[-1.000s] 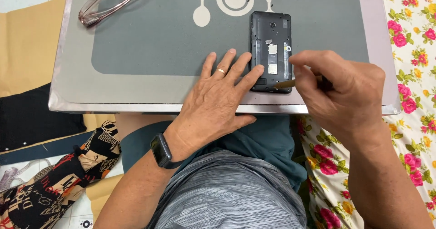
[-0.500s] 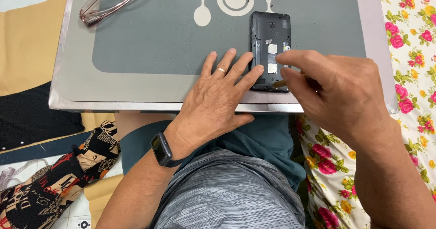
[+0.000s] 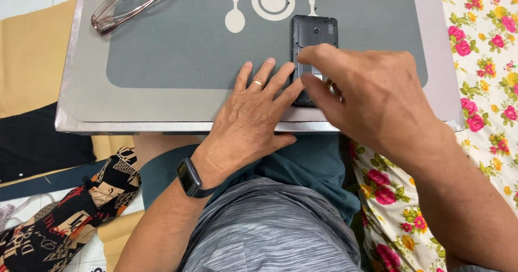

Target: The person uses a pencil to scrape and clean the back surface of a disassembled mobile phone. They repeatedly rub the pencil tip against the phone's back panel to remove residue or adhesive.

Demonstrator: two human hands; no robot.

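L hand (image 3: 253, 115) lies flat, palm down, fingers spread on the grey tray (image 3: 162, 96), fingertips pressed against the near-left edge of the phone (image 3: 314, 34), which has its back cover off & innards showing. It's pinning the thing, not gripping it. R hand (image 3: 372, 96) sits right over the phone's lower half, thumb & forefinger drawn close together above the open back; whether they pinch a small part or tool, can't tell, as the hand hides it. Phone lies just beyond both hands, long axis running straight away from the person, camera end far, bottom end under the R fingers. R hand is the nearer one to the open compartment; L only touches the side. Far off to the L of the L hand, up at the tray's corner: folded glasses (image 3: 132, 5), well apart. Smartwatch (image 3: 189, 177) on the L wrist, ring on one finger, floral cloth (image 3: 485, 51) to the R of the tray.
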